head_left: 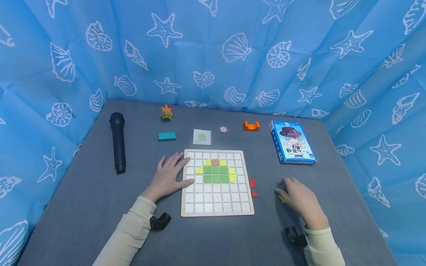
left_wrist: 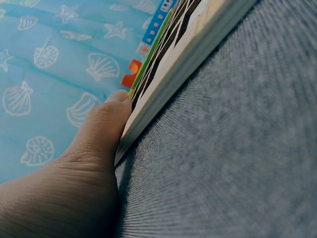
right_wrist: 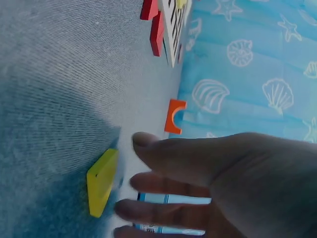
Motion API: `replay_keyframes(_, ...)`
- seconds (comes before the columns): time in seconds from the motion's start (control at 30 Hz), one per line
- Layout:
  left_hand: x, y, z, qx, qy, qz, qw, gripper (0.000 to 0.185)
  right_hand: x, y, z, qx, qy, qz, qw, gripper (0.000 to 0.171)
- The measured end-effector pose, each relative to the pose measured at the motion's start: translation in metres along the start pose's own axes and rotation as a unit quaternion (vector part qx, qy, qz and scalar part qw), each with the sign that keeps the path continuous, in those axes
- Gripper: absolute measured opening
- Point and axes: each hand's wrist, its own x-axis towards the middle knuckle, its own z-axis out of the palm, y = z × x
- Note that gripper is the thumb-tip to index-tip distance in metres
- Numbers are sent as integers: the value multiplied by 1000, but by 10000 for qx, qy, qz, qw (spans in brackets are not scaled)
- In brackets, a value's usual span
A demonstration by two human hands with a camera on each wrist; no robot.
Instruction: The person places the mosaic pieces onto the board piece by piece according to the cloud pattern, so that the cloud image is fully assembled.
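One yellow piece (right_wrist: 101,182) is what everything turns on here. It's lying flat on the grey counter (head_left: 83,207) toward the front right corner, just under the fingertips of the right hand (head_left: 301,199), on the side facing the board. In the right wrist view the grip is seen loosely spread, fingers hovering over the piece with a gap between, nothing pinched; whether a fingertip is actually touching can't be told. The piece looks like a thin flat tile, matte yellow, with one straight edge and a pointed end, its long side running roughly toward the board's right edge.

The left hand (head_left: 168,179) is much farther from it, laid flat with straight fingers on the left edge of the wooden grid board (head_left: 216,212), thumb pressed against the rim. On the board a green-and-yellow shape with a brown square on top is already laid out. Two red pieces (head_left: 253,187) are parked just beside the board's right edge, between it and the yellow one.
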Motion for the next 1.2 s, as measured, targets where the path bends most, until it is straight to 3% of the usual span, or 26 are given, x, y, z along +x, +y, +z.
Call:
replay_keyframes(0.23,0,-1,0,5,-17,-27,10000,83,-5,7,-3,178,-733,751,9943,46)
replay_keyframes(0.4,-1,0,-1,32,-63,-75,9999,84,-9,7,-4,560,-932,612,9922,31)
replay_keyframes(0.63,0,1,-2,27,-74,-74,9999,83,-10,-4,4,625,-461,-96,9969,14)
replay_keyframes(1.03,-1,1,-1,14,-50,-79,10000,84,3,-32,16,488,12,-531,9974,19)
replay_keyframes(1.2,0,1,-1,-6,-50,-56,10000,83,4,-34,17,503,225,-982,9936,23)
